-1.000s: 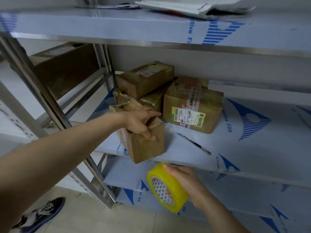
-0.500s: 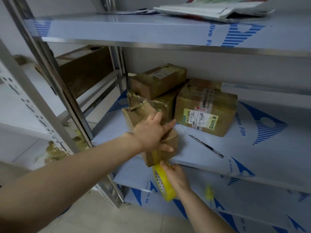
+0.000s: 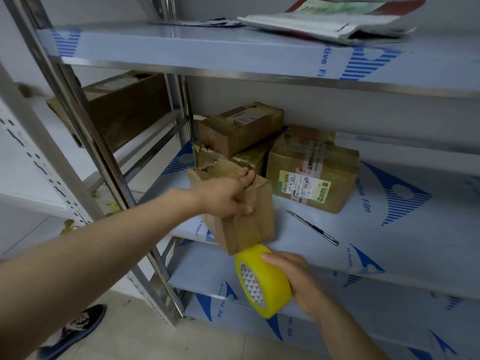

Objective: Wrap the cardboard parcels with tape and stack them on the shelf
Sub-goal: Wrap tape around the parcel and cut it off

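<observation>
Left hand [image 3: 228, 196] clamps cardboard parcel [image 3: 241, 219] at front edge of middle shelf [image 3: 389, 245], fingers over top, thumb on front face. Right hand [image 3: 293, 279] grips yellow tape roll [image 3: 262, 280] just below parcel's lower corner. Left arm stretches forward from lower left. Behind on same shelf: three taped parcels [image 3: 309, 175], two stacked. Utility knife [image 3: 313, 228] lies beside them.

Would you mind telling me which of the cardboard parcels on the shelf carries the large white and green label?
The large parcel at the right of the group, behind the knife; the others show no such label facing us.
</observation>
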